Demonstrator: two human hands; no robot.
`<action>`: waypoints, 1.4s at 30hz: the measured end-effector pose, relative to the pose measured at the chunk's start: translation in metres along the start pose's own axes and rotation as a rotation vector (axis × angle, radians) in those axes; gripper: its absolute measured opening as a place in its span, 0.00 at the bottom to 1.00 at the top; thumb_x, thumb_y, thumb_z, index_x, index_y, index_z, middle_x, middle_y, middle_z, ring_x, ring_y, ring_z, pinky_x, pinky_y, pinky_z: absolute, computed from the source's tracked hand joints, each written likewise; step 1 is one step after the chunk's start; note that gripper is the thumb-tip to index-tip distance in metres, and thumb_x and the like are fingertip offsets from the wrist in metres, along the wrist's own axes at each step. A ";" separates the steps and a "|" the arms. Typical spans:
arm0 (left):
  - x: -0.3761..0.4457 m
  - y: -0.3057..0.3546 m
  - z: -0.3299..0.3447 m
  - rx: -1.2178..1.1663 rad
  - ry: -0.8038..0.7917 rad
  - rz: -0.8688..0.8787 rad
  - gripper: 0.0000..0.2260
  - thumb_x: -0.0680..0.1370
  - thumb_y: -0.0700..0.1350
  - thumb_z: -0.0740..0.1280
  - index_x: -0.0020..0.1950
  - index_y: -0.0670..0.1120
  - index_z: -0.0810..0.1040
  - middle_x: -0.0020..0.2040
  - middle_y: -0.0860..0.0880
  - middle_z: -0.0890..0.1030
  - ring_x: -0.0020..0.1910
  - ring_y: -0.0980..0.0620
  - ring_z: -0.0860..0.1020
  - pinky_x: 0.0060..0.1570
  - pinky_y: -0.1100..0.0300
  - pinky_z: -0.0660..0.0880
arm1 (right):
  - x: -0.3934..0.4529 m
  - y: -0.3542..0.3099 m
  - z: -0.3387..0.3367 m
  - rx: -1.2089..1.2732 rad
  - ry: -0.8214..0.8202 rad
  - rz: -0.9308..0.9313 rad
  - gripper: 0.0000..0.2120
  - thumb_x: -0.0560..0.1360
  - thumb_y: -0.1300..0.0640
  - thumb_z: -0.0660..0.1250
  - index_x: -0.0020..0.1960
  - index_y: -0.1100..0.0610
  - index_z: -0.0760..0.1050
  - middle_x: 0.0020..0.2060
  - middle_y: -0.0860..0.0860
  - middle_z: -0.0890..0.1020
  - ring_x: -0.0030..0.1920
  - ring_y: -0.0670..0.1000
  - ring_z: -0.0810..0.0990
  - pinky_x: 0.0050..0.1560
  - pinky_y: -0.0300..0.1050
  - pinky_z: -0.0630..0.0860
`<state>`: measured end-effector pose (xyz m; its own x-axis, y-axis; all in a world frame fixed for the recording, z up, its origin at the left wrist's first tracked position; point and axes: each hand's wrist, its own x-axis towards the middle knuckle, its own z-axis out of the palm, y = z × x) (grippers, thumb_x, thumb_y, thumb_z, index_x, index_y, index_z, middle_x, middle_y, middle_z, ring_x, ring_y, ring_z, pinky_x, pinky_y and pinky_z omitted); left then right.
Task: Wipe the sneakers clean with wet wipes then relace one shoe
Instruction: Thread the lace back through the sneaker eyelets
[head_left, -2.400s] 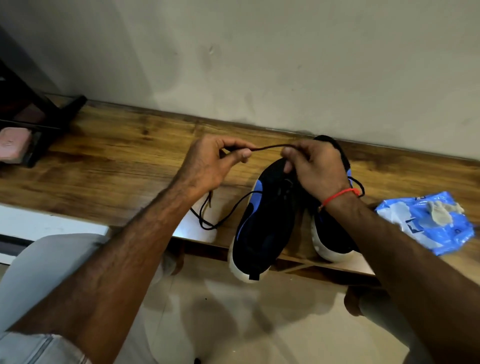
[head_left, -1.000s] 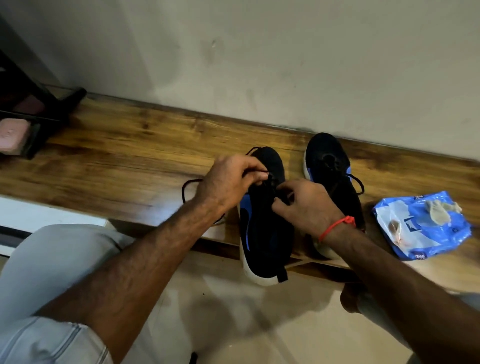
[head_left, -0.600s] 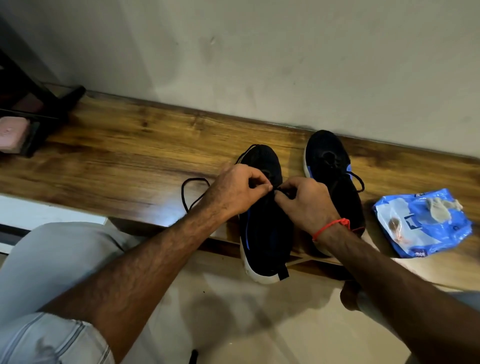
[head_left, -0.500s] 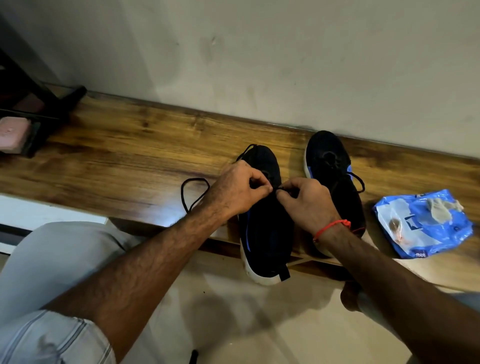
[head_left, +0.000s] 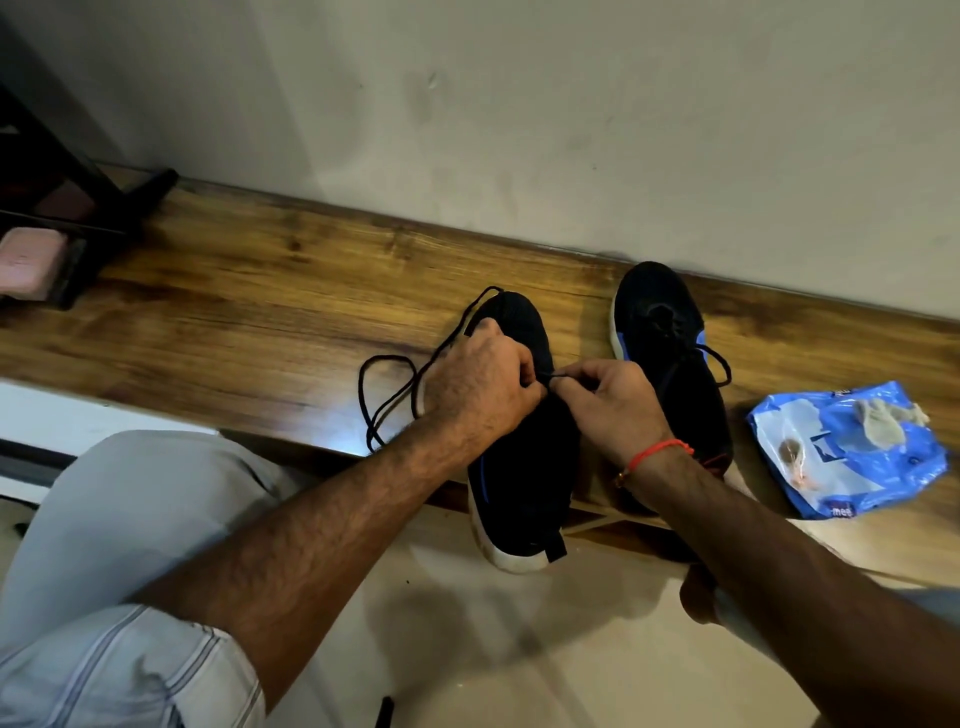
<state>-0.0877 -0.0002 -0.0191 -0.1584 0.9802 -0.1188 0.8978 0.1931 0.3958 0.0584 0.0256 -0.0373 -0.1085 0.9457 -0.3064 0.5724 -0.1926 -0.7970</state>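
Both hands (head_left: 480, 387) (head_left: 613, 402) at the black lace (head_left: 387, 395) on the near sneaker (head_left: 524, 467).

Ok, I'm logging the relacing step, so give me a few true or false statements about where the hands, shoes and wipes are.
1. Both hands, left hand and right hand, pinch the lace over the near sneaker. True.
2. The wipes pack lies left of both shoes. False: it lies right of the far sneaker.
3. The near sneaker's heel overhangs the bench edge. True.
4. The far sneaker has no lace. False: it is laced.
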 end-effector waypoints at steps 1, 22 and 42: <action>0.000 -0.001 0.001 0.018 0.008 0.003 0.07 0.76 0.59 0.71 0.47 0.58 0.82 0.56 0.53 0.71 0.57 0.51 0.74 0.41 0.55 0.69 | 0.001 0.000 0.001 0.011 -0.003 -0.001 0.05 0.76 0.54 0.69 0.46 0.51 0.84 0.41 0.48 0.85 0.45 0.47 0.84 0.50 0.53 0.83; 0.005 -0.011 0.005 -0.159 -0.034 -0.075 0.06 0.75 0.57 0.73 0.44 0.57 0.84 0.53 0.54 0.75 0.51 0.55 0.75 0.46 0.52 0.80 | 0.001 0.000 0.002 0.018 0.019 -0.022 0.06 0.76 0.55 0.69 0.46 0.50 0.85 0.38 0.47 0.85 0.43 0.47 0.84 0.49 0.52 0.83; 0.008 -0.010 0.004 -0.434 -0.071 -0.067 0.04 0.77 0.45 0.74 0.47 0.46 0.88 0.40 0.59 0.78 0.43 0.62 0.77 0.35 0.77 0.65 | -0.003 0.006 0.002 0.153 0.004 -0.015 0.04 0.75 0.55 0.72 0.47 0.51 0.85 0.40 0.48 0.85 0.46 0.48 0.84 0.52 0.52 0.82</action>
<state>-0.0968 0.0051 -0.0276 -0.1682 0.9624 -0.2134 0.6282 0.2715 0.7292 0.0606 0.0211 -0.0416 -0.1133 0.9497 -0.2918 0.4399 -0.2154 -0.8718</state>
